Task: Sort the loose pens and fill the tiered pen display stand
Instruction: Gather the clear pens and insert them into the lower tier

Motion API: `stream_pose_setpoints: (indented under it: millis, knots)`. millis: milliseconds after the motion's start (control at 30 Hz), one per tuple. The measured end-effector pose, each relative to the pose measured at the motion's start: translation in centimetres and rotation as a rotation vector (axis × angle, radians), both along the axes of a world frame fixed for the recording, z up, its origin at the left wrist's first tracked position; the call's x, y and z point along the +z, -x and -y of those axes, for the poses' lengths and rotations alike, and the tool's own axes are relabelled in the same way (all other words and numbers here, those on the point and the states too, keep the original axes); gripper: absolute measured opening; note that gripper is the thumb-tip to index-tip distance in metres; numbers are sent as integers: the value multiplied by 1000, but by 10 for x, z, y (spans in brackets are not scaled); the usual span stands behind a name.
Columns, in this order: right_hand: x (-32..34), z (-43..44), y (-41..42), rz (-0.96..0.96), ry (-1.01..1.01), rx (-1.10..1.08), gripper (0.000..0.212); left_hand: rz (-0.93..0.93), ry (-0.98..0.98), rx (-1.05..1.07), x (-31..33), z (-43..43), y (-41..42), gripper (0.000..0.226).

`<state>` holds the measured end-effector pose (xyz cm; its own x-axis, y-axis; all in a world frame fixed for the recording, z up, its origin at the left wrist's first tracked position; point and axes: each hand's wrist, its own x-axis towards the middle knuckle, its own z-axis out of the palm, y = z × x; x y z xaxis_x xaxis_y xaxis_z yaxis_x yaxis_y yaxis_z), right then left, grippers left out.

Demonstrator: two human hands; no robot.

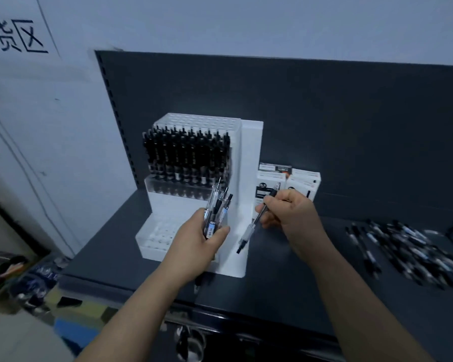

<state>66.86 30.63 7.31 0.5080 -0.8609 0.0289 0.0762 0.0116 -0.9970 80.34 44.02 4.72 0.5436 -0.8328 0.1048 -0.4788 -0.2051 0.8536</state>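
A white tiered pen display stand (pixel 250 152) sits on the dark shelf. Its middle tier holds a full row of black pens (pixel 186 155); the top tier and the low front tier (pixel 157 233) show bare holes. My left hand (pixel 205 240) grips a bunch of several clear-barrelled pens (pixel 217 207), upright, in front of the stand. My right hand (pixel 289 212) pinches a single pen (pixel 256 220), tilted with its tip down to the left, beside the stand's right side panel. A heap of loose pens (pixel 403 246) lies on the shelf at the right.
White pen boxes (pixel 302 182) stand behind my right hand against the dark back panel (pixel 324 113). The shelf's front edge (pixel 220 313) runs below my forearms. Cluttered items (pixel 24 278) lie on the floor at lower left. A white wall is at the left.
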Motion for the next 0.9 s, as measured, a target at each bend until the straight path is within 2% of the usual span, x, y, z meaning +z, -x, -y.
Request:
stream_pose_setpoints:
  millis: [67,167,233,267,333,400,433,533,667,733,800,900]
  knots:
    - [-1,-12,-18,44,-45,-14,21,-8,-1,-40,1,-9,-13,9]
    - [-5,-26,-39,69,-94,-3,5,-12,5,-97,2,-14,-24,9]
    - [-10,-30,-45,63,-123,-30,20,16,-14,-92,2,-15,-31,9]
    - [-14,-32,-46,6,-64,-67,30,24,-26,-87,1,-15,-35,8]
    - [-23,-33,-44,-253,273,-159,41,18,-54,-79,0,-16,-41,9]
    - [-28,-34,-43,-464,638,-178,33,25,-72,-65,1,-17,-45,11]
    - [-29,-34,-43,-532,724,-163,29,31,-73,-59,2,-16,-45,12]
    - [-37,-36,-43,-719,809,-88,29,55,-70,-76,3,-16,-45,11]
    - [-48,-37,-45,-734,1098,36,18,42,-65,-68,2,-17,-46,8]
    - [-44,-31,-44,-777,1037,42,22,-8,-40,-9,1,-21,-53,7]
    - [-40,-23,-40,-744,900,-4,21,-20,-28,27,-2,-27,-64,9]
    - [-31,-20,-39,-554,662,-142,3,75,-75,38,-8,-33,-77,19]
